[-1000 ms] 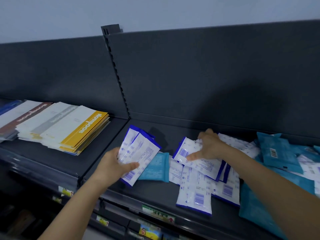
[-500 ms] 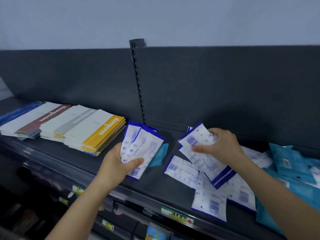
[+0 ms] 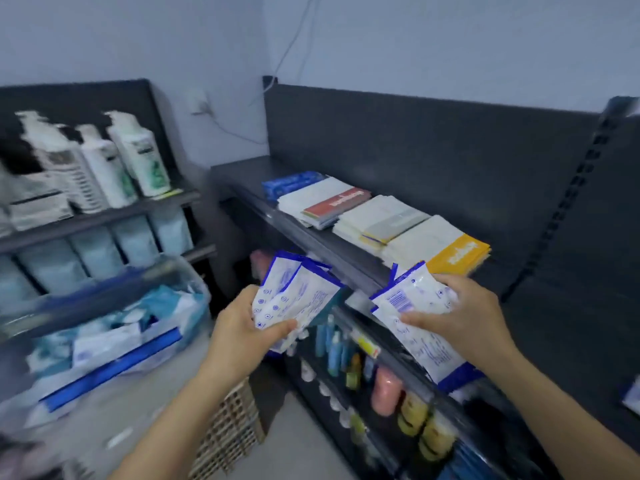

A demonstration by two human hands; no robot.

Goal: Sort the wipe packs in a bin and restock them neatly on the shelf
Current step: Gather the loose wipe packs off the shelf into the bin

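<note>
wipe packs (image 3: 298, 299) now off the shelf (image 3: 568, 323), some tight in left hand (image 3: 239, 327), some tight in right hand (image 3: 464, 313)

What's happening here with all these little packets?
A person is sorting wipe packs with bare hands. The left hand grips a fanned bunch of white-and-blue packs, and the right hand grips a second bunch. Both bunches are held in the air in front of the dark shelf. A clear bin holding more packs sits to the left. This stretch of shelf carries flat paper stacks.
</note>
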